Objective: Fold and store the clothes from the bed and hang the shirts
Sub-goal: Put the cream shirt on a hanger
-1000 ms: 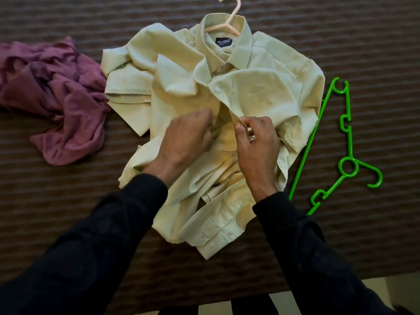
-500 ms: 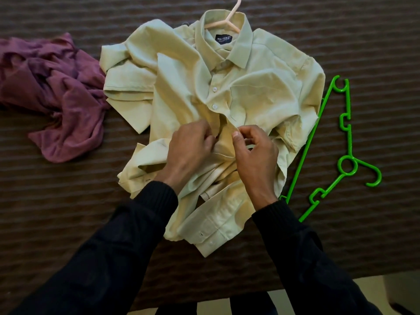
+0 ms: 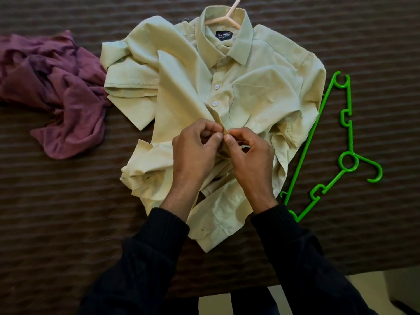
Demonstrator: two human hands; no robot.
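Both hands, left (image 3: 195, 151) and right (image 3: 250, 153), pinch the placket of the pale green shirt (image 3: 261, 92) labelled "NO FUSS", beside a green hanger (image 3: 345, 142).

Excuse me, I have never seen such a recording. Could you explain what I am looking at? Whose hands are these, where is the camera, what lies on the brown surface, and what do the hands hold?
There is no machine here. A person wears one camera on the head, and it looks forward and down, so you see that person's own arms in dark sleeves.

On the brown striped bed cover lies a pale green shirt. A pale pink hanger sits inside its collar. To the left lies a crumpled purple garment. To the right lies a bright green hanger, with nothing on it.

The left hand and the right hand meet at the shirt's front edge, below two white buttons. The fingers of both pinch that edge, probably to close a button, though the button itself is hidden.
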